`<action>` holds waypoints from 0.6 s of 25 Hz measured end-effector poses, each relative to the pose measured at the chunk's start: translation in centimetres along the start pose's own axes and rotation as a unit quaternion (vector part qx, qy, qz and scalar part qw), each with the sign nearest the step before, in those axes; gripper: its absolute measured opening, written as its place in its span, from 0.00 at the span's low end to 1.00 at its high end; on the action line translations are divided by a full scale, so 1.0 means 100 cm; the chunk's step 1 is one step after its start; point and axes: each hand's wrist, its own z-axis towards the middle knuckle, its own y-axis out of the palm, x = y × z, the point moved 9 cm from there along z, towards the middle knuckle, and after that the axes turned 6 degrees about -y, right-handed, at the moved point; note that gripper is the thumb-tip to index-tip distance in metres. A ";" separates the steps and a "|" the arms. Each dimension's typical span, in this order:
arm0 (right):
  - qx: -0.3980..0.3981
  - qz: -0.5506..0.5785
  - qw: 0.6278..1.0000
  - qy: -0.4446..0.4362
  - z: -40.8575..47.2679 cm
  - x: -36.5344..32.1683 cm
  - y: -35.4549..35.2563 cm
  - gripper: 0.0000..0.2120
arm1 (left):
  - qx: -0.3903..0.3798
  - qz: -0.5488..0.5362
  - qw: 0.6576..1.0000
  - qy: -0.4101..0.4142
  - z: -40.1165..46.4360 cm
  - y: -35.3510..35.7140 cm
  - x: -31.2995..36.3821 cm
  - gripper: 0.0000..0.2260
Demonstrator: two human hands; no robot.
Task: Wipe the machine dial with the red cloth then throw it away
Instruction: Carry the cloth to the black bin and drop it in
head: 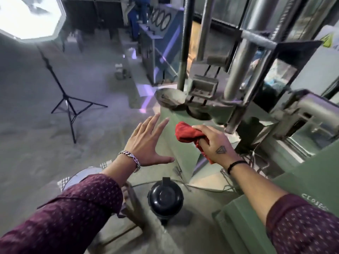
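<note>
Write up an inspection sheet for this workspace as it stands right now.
Surface: green machine body, dusty.
Job's things: red cloth, bunched in the right hand; the wiped dial cannot be identified.
Clutter: black round-lidded bin on the floor below the hands.
Grippers: right hand shut on the cloth; left hand open, fingers spread, holding nothing.
Cables: loose cords trailing along the machine base.
Surroundings: light stand tripod on concrete floor; blue gauge panel behind.

Scene lit by octagonal softbox [27, 17] top left, blown out to white. Floor [36, 125] evenly lit, slightly hazy. Fisheye bending seen on machine columns [244, 66]. Background gauges [161, 21] soft, blurred.
</note>
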 end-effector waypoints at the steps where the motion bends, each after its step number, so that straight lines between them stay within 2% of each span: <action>1: -0.012 0.001 1.000 0.007 0.001 0.001 0.023 0.24 | -0.014 -0.005 1.000 -0.006 -0.004 0.013 -0.017 0.64; 7: -0.057 0.030 0.995 0.071 -0.018 0.020 0.141 0.23 | -0.099 -0.037 0.994 -0.036 -0.037 0.097 -0.095 0.64; 15: -0.088 0.057 0.980 0.169 -0.082 0.069 0.241 0.26 | -0.185 -0.078 0.977 -0.079 -0.078 0.202 -0.142 0.64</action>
